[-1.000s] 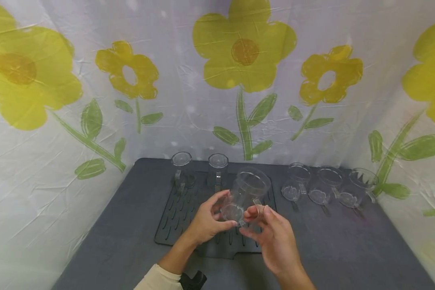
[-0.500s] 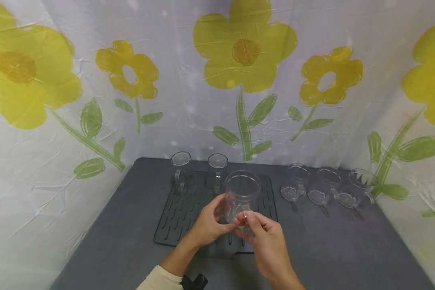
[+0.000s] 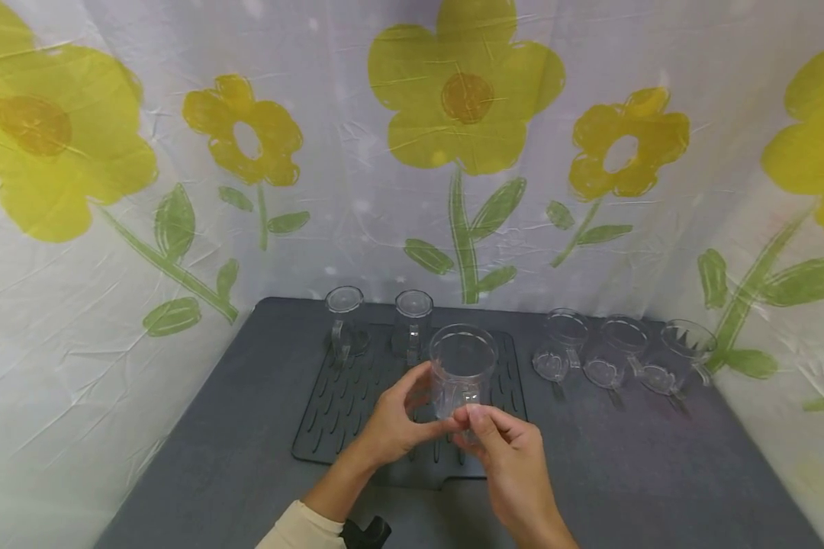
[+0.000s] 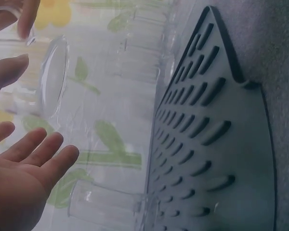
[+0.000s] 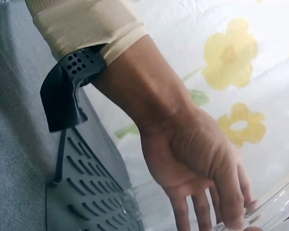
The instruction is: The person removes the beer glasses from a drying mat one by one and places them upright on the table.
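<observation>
A clear glass mug [image 3: 463,362] is held upright, rim up, above the ribbed drying mat [image 3: 343,404] in the head view. My right hand [image 3: 518,465] pinches its handle between thumb and fingers. My left hand [image 3: 398,427] is cupped at the mug's left side, thumb toward the near side. In the left wrist view, the left fingers [image 4: 43,154] are loosely extended, a gap between them and the mug [image 4: 55,77]. Two glass mugs, one on the left [image 3: 345,324] and one beside it [image 3: 413,324], stand on the mat, apparently bottom up.
Three more glass mugs stand upright in a row at the back right: one nearest the mat [image 3: 563,343], one in the middle [image 3: 614,351] and one at the end [image 3: 676,354]. Flower-printed curtains [image 3: 350,191] surround the grey tabletop [image 3: 233,465].
The held mug has turned from tilted to upright, its handle now facing me. My right hand has moved left with the handle. The left hand has shifted only slightly.
</observation>
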Motion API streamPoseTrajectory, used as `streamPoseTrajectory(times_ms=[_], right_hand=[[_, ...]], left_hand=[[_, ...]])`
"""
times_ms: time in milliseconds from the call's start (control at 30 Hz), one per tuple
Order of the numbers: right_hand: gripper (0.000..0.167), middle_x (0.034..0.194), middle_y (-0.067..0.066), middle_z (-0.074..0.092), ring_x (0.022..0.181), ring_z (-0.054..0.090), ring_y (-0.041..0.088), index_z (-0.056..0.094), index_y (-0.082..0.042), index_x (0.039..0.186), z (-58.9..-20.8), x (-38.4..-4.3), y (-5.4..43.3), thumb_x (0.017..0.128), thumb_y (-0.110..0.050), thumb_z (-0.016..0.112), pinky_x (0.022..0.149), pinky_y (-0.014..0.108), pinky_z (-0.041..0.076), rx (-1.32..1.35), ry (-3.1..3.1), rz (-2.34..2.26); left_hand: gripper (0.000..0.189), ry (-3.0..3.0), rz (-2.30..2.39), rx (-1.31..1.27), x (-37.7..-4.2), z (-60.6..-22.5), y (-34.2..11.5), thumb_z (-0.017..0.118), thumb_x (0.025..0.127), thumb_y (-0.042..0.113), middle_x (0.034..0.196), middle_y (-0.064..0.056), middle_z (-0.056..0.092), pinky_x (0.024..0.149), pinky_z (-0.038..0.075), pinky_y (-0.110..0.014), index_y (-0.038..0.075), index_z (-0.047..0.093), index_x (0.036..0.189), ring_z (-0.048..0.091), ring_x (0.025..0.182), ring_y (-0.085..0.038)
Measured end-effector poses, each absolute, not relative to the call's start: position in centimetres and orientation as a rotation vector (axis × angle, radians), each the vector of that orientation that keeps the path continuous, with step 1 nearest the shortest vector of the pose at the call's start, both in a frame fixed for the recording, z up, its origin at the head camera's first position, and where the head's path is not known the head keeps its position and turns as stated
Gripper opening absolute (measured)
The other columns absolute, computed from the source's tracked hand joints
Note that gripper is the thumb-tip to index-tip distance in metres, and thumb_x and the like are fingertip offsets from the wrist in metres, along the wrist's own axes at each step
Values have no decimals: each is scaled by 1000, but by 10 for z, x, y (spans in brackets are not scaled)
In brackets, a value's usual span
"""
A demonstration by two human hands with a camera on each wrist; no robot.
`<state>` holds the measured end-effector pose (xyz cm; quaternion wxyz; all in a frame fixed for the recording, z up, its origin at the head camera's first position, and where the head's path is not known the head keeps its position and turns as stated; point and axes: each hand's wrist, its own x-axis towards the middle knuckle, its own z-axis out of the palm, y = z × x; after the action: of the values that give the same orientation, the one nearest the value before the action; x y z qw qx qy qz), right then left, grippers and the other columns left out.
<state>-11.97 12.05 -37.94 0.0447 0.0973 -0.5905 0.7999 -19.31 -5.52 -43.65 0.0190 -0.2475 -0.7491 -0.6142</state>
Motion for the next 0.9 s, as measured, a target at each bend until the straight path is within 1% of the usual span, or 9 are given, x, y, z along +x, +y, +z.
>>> streamPoseTrajectory(times_ms=[200,333,433,600,700,900], right_hand=[[33,92,16,65,93,65,27,61,21,99,-380,-120,126,99,-12,57,83,45,54,288,-1816,2379],[32,91,17,66,91,65,27,61,20,99,-382,-120,130,99,-11,57,82,45,54,256,-1816,2338],[31,90,17,66,91,65,27,61,20,97,-385,-120,135,99,-11,57,82,45,54,238,-1801,2323],[31,88,17,66,87,66,26,60,20,95,-392,-122,144,99,-10,56,80,44,55,205,-1772,2291],[31,87,16,66,85,66,26,60,21,95,-394,-124,150,99,-10,56,78,43,56,161,-1762,2270],[32,88,14,66,87,66,26,58,23,96,-398,-124,163,99,-9,56,80,44,56,133,-1718,2281]], left_hand=[[80,-2282,-1901,-754,-192,-436,-66,82,77,5,140,-15,47,101,40,-50,6,40,145,44,128,-32],[80,-2300,-1867,-724,-191,-437,-77,82,78,6,140,-14,47,102,40,-49,8,40,146,44,128,-31],[80,-2321,-1841,-663,-188,-440,-87,82,78,7,141,-12,46,103,40,-46,7,40,146,44,129,-29],[81,-2303,-1856,-557,-184,-450,-108,82,76,1,142,-13,45,103,39,-48,8,40,146,43,130,-32],[81,-2305,-1831,-502,-183,-456,-120,82,76,3,142,-14,45,102,40,-49,10,41,146,43,129,-32],[81,-2305,-1798,-438,-181,-463,-139,84,76,11,141,-11,47,101,42,-43,14,41,145,44,129,-29]])
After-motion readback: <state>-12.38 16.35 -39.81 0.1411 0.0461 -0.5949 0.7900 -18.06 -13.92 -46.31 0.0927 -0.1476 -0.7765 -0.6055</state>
